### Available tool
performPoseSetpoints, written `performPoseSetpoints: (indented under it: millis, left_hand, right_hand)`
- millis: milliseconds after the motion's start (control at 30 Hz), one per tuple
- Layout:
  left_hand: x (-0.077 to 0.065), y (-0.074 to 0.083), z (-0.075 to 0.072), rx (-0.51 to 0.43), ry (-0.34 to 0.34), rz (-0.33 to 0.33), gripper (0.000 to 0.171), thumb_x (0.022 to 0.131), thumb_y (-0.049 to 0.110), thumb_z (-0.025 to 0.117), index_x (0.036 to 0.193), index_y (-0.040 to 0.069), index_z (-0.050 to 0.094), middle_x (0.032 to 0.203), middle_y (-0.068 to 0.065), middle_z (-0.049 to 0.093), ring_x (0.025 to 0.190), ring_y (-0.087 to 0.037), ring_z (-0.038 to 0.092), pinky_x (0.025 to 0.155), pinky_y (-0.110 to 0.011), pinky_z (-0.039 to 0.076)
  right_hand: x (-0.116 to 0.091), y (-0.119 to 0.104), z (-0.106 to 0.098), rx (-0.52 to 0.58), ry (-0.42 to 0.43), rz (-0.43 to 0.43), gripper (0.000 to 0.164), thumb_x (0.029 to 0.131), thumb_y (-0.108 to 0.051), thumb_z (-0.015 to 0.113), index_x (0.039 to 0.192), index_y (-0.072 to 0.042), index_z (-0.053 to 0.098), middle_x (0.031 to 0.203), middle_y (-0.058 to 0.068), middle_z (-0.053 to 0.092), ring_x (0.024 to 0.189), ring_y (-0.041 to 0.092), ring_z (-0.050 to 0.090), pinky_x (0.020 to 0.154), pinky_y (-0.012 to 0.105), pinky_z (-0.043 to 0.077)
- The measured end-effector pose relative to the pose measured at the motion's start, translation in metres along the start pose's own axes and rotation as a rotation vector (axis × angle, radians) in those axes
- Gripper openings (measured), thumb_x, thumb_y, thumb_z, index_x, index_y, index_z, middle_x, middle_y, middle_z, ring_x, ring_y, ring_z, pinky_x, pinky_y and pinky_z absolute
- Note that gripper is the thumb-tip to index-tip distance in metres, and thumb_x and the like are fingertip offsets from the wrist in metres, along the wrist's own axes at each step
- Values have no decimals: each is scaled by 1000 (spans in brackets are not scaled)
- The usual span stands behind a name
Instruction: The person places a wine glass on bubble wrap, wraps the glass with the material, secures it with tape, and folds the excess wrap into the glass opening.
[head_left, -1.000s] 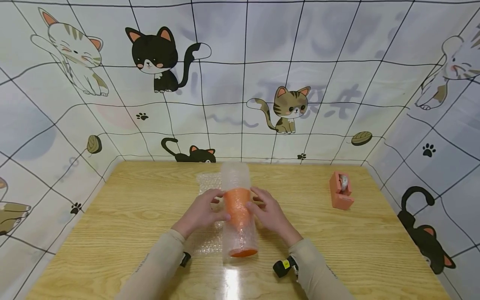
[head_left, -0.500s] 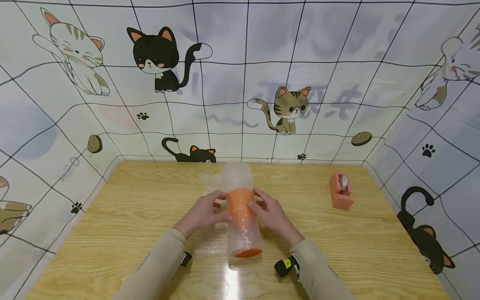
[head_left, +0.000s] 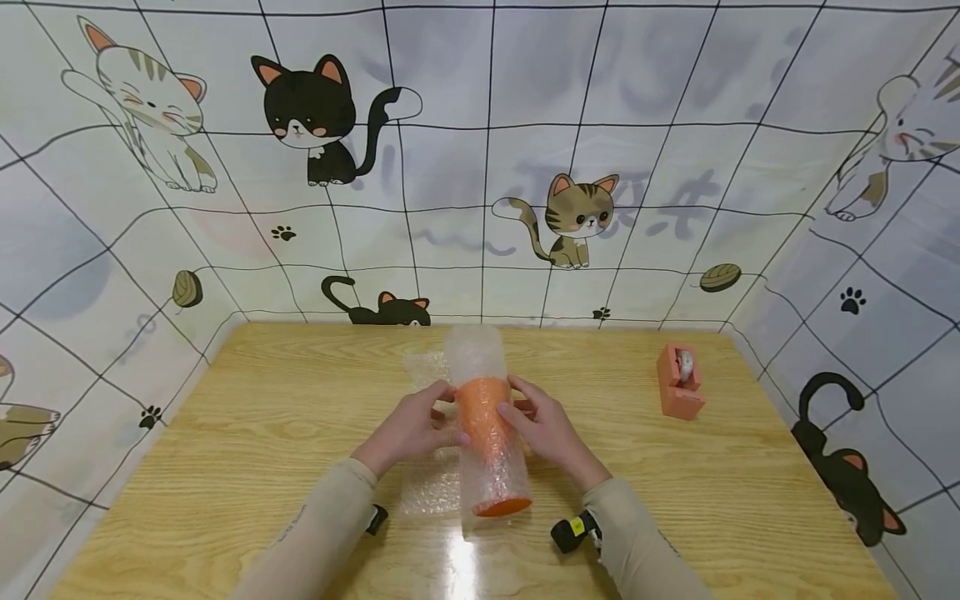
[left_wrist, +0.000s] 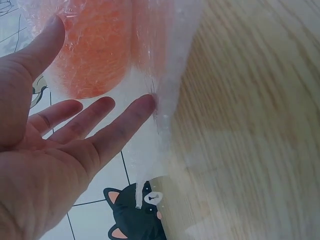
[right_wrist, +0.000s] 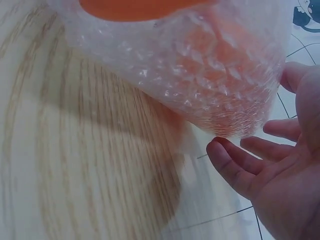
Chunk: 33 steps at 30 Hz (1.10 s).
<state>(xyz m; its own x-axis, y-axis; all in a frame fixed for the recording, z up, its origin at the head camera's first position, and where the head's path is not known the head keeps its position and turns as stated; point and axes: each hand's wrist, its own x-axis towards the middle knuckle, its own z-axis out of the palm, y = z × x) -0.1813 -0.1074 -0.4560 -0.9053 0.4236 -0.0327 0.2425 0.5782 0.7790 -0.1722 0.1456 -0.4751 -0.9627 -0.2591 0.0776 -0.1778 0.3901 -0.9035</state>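
Note:
An orange object (head_left: 483,408), wide at its far end and tapering in the middle, lies wrapped in clear bubble wrap (head_left: 476,350). Its round orange end (head_left: 502,507) shows at the near opening of the roll. My left hand (head_left: 411,425) is at the roll's left side, thumb on the wrap; in the left wrist view its fingers (left_wrist: 125,125) are extended, the index tip at the wrap's edge. On the other side, my right hand (head_left: 551,429) has its thumb on the wrap, and its fingertips (right_wrist: 220,150) sit by the roll's lower edge.
A flat stretch of bubble wrap (head_left: 431,492) lies on the wooden table (head_left: 285,417), left of the roll. A pink tape dispenser (head_left: 680,382) with a roll of tape stands at the right. Cat-patterned cloth (head_left: 450,167) encloses the back and sides.
The wrapped roll has shifted slightly to the right, its near end most, and both hands have moved a little right with it. The tape dispenser stays in place.

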Motion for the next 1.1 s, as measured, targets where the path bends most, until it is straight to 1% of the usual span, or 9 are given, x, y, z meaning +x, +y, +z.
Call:
performPoseSetpoints:
  millis: [200, 333, 433, 600, 800, 1000, 1100]
  left_hand:
    - [1, -1, 1, 9, -6, 4, 60, 86, 31, 87, 136, 18, 56, 145, -11, 58, 116, -39, 68, 92, -48, 60]
    - [0, -1, 0, 8, -7, -7, 60, 87, 30, 86, 137, 19, 55, 146, -11, 57, 117, -38, 67, 90, -47, 61]
    - [0, -1, 0, 2, -6, -17, 58, 86, 27, 86, 135, 18, 55, 146, -11, 58, 117, -38, 67, 90, -47, 61]
    - [0, -2, -1, -10, -14, -29, 53, 86, 24, 87, 128, 16, 55, 144, -12, 58, 118, -37, 66, 91, -47, 60]
    - [0, -3, -2, -29, -23, -41, 52, 85, 22, 87, 125, 14, 54, 142, -13, 59, 120, -37, 65, 93, -47, 60]
    - [0, -5, -2, -42, -23, -20, 51, 85, 20, 88, 123, 11, 54, 140, -14, 59, 119, -39, 65, 93, -47, 60]
    - [-1, -5, -1, -49, -26, -17, 51, 85, 21, 88, 122, 11, 54, 139, -14, 60, 119, -38, 65, 93, -46, 60]
  right_hand:
    - [0, 0, -1, 4, 5, 2, 58, 104, -21, 63, 155, -2, 43, 156, 21, 46, 125, 42, 62, 94, 48, 59]
    - [1, 0, -1, -2, -3, -17, 58, 104, -19, 64, 155, -1, 42, 155, 23, 46, 124, 43, 62, 93, 49, 59]
    - [1, 0, 0, -9, 0, -36, 59, 103, -19, 65, 154, 0, 43, 154, 24, 47, 122, 44, 63, 93, 49, 60]
    - [2, -2, 2, -4, 4, -43, 61, 101, -18, 68, 154, -1, 44, 152, 21, 49, 120, 43, 64, 93, 48, 60]
    - [3, -5, 6, -10, 18, -53, 62, 99, -17, 71, 152, 1, 45, 149, 21, 51, 117, 43, 65, 94, 49, 59]
    - [4, -9, 7, 1, 11, -30, 62, 98, -18, 72, 152, -1, 46, 152, 19, 49, 117, 42, 66, 93, 49, 59]
    - [4, -11, 8, 0, 19, -23, 62, 97, -17, 73, 152, -2, 47, 150, 19, 50, 116, 40, 66, 93, 48, 60]
